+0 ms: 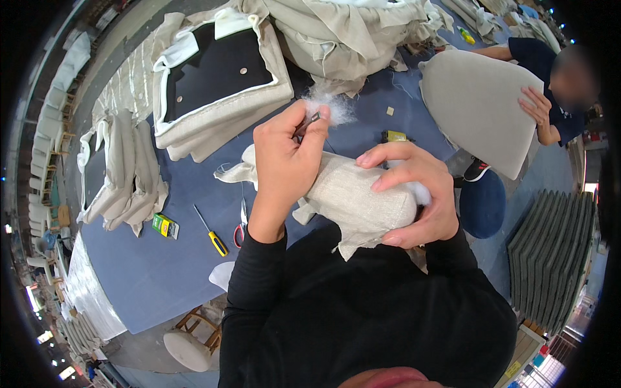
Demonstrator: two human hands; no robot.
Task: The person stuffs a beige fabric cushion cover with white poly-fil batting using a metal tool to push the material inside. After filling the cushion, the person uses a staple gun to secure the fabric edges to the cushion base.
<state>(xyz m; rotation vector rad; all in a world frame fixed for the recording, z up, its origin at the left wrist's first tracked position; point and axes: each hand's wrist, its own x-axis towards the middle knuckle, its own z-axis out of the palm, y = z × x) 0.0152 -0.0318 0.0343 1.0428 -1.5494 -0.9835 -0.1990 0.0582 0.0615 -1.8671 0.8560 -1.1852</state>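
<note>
From where I stood, the step in hand looked like working white stuffing (pixel 333 107) around a small beige cushion (pixel 359 194), which was held in front of the person's chest, near the table's edge. The left hand (pixel 284 152) was clenched on a slim dark thing (pixel 307 125), too hidden to identify, with the fluff right beside its fingertips. The right hand (pixel 430 187) was grasping the cushion's far end, thumb below and fingers over the top, with white filling showing by the palm. The next move, I judged, called for a steady right grip and careful handling of the loose fluff.

On the blue table (pixel 145 278) lay a yellow screwdriver (pixel 218 244), red-handled scissors (pixel 239 234), a green-and-yellow box (pixel 165 226) and stacked beige covers (pixel 233 121). To the right, a co-worker (pixel 527 61) held a broad beige panel (pixel 482 110); beyond a blue stool (pixel 482 205) stood a stack of dark grey panels (pixel 550 252).
</note>
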